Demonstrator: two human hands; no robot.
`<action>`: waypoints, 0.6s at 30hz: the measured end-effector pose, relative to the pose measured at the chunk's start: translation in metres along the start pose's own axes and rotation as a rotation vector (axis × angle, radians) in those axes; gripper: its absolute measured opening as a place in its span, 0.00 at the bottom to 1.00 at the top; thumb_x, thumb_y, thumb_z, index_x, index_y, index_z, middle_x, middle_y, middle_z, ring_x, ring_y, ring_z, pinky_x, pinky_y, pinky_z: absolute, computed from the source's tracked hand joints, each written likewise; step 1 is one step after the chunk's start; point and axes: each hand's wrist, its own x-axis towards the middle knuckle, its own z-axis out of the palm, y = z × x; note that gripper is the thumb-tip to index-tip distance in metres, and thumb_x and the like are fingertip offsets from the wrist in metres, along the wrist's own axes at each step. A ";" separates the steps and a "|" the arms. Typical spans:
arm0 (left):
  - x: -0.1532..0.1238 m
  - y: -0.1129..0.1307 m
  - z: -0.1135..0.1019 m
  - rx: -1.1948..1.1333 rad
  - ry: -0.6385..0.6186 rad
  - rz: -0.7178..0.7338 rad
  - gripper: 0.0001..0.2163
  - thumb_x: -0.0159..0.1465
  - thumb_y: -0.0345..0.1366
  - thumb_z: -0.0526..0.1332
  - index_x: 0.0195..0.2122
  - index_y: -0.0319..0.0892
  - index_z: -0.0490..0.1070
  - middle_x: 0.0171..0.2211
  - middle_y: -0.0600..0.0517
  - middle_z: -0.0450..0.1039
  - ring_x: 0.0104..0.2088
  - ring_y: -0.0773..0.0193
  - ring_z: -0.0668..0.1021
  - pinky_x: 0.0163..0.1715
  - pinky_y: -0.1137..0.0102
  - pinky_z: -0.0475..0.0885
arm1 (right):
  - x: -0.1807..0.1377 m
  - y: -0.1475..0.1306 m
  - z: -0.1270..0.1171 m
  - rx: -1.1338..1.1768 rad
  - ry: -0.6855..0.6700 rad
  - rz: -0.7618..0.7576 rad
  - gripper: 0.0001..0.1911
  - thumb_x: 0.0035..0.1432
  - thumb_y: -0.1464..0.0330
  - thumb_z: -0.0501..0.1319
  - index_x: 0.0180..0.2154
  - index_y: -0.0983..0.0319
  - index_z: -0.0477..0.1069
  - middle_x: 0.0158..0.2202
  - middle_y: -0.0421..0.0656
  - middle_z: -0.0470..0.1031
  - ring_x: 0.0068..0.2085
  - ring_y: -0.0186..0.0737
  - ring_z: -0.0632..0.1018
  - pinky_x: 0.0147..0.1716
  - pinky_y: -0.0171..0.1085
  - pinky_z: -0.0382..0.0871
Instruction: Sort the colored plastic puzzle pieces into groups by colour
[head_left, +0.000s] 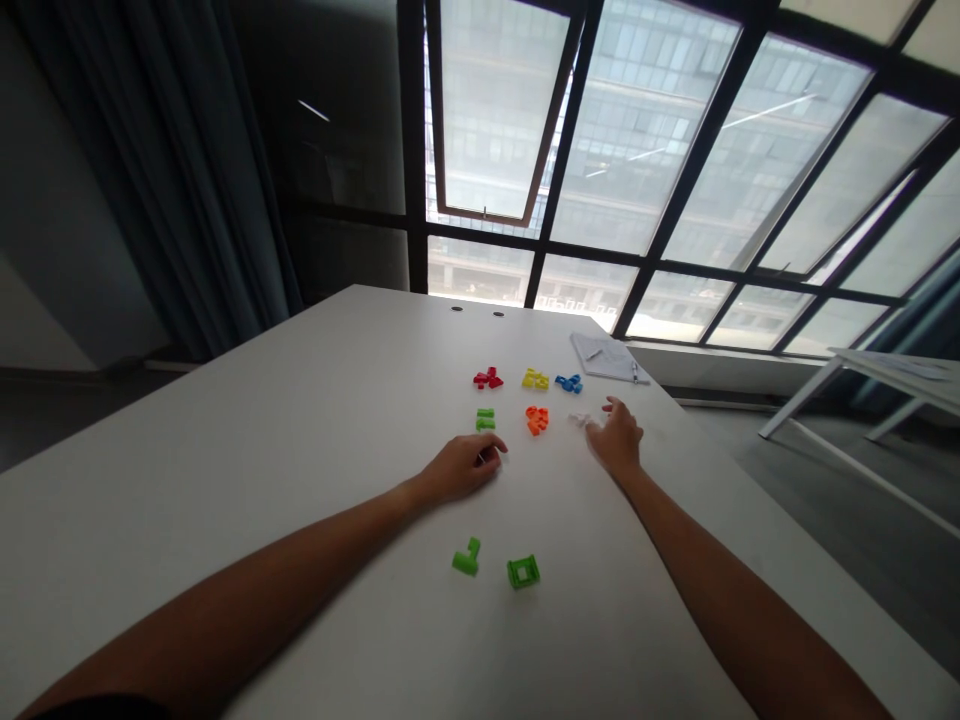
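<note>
My left hand [466, 466] rests on the white table [360, 400], fingers loosely curled and a gap showing between them; I see nothing held in it. Just beyond it lie light green plastic pieces [485, 418]. On the right, my right hand [618, 438] has its thumb and fingers apart beside small white pieces [579, 418], partly touching or very near them. Between the hands and slightly farther off is a pile of orange pieces [537, 419]. Closer to me are a green T-shaped piece [466, 558] and a green square frame piece [523, 572], apart from each other.
Red pieces [488, 378], yellow pieces [535, 379] and blue pieces [569, 383] form a row farther back. Behind them on the right is a notepad [606, 357] with pens. Large windows stand past the table's far edge, and another table [900, 378] is at the right.
</note>
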 end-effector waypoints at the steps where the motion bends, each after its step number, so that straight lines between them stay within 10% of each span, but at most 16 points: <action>1: 0.000 0.000 0.000 0.001 -0.009 0.013 0.11 0.63 0.34 0.60 0.44 0.42 0.78 0.33 0.53 0.77 0.30 0.66 0.76 0.33 0.72 0.70 | -0.001 -0.006 -0.003 0.080 0.003 -0.072 0.26 0.58 0.66 0.59 0.57 0.65 0.64 0.50 0.53 0.76 0.50 0.51 0.76 0.52 0.48 0.67; 3: -0.001 0.002 0.000 -0.002 -0.045 0.044 0.10 0.63 0.35 0.60 0.43 0.43 0.79 0.32 0.53 0.77 0.30 0.66 0.75 0.32 0.73 0.69 | -0.005 -0.022 -0.013 0.263 -0.152 -0.256 0.17 0.59 0.66 0.59 0.50 0.63 0.70 0.41 0.47 0.78 0.41 0.45 0.77 0.45 0.43 0.70; 9: -0.003 0.006 -0.001 0.011 -0.061 0.056 0.10 0.64 0.36 0.60 0.42 0.43 0.80 0.29 0.54 0.76 0.29 0.66 0.74 0.32 0.73 0.69 | -0.056 -0.087 -0.063 0.415 -1.339 -0.686 0.19 0.51 0.57 0.73 0.44 0.57 0.78 0.31 0.37 0.77 0.29 0.36 0.76 0.29 0.32 0.68; 14: 0.000 0.005 0.000 -0.014 -0.056 0.044 0.10 0.64 0.36 0.60 0.42 0.42 0.80 0.29 0.54 0.76 0.29 0.66 0.75 0.32 0.72 0.69 | -0.088 -0.105 -0.070 0.279 -1.195 -0.963 0.13 0.48 0.68 0.74 0.38 0.57 0.78 0.33 0.38 0.76 0.31 0.36 0.75 0.32 0.33 0.67; 18: 0.001 0.005 -0.004 -0.033 -0.038 0.026 0.11 0.64 0.35 0.59 0.43 0.41 0.79 0.30 0.53 0.77 0.30 0.66 0.76 0.32 0.72 0.69 | -0.078 -0.097 -0.050 0.340 -0.959 -0.830 0.05 0.57 0.75 0.64 0.34 0.60 0.77 0.32 0.40 0.76 0.31 0.35 0.75 0.34 0.34 0.69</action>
